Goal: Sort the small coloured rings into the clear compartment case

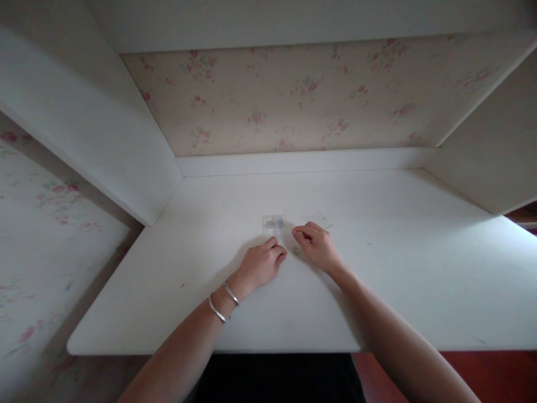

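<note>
My left hand (260,263) rests over the white desk with thumb and forefinger pinched together. A tiny yellowish bit shows at its fingertips, too small to name. To its right, my right hand (318,246) is also closed in a pinch; whatever it may hold cannot be made out. Between the two hands lies a small round greenish thing (296,251) on the desk. Just beyond my left hand is a small clear plastic box (274,224) with several tiny things inside. A clear flat plastic piece (321,218) lies behind my right hand, partly covered by it.
The white desk (403,263) has a raised strip (293,162) along its back, below flowered wallpaper. White side panels (495,129) stand at both ends, and a shelf (293,22) hangs above. A small dark speck (183,285) lies on the left part of the desk.
</note>
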The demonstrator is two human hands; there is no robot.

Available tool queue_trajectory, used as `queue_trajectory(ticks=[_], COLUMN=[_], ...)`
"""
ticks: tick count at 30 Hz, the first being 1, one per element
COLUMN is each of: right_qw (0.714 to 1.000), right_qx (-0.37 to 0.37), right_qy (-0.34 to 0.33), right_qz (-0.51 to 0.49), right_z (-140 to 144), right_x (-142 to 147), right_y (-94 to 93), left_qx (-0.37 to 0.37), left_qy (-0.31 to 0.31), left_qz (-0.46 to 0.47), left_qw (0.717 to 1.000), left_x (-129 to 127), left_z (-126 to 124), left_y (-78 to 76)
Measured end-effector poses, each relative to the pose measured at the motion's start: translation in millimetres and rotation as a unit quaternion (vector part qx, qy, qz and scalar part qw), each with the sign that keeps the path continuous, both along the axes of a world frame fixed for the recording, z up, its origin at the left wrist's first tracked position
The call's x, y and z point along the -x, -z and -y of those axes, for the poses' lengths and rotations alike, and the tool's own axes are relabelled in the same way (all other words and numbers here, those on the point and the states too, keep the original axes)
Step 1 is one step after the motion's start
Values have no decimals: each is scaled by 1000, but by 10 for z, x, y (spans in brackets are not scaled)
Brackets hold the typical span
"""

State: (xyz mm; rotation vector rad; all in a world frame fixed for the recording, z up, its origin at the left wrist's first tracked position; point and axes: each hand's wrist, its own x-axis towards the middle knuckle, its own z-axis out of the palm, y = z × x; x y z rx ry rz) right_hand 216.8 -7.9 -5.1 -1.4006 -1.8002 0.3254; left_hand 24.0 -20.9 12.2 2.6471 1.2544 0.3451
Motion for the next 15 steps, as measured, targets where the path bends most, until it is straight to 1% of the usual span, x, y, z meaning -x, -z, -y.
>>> queue_trajectory(ticks=[4, 7, 10, 12, 15], right_qw=[999, 996, 993, 992, 987], right_qx=[12, 5, -5, -6, -3], right_qy=[-42, -68, -83, -93, -121], right_qz=[32, 65, 84, 90, 104], right_z=[102, 118, 104, 96, 103], right_x=[19, 27, 18, 8, 7], right_y=[-5, -26, -38, -39, -45], left_qx=[12, 35, 48, 42, 3], left_qy=[-2, -3, -18, -39, -83], left_qz=[27, 71, 119, 150, 191], left_qw=[1000, 997, 992, 987, 978], left_x=[46, 71, 90, 106, 134], left_z=[13, -5, -46, -82, -151], left_y=[13, 20, 19, 12, -3])
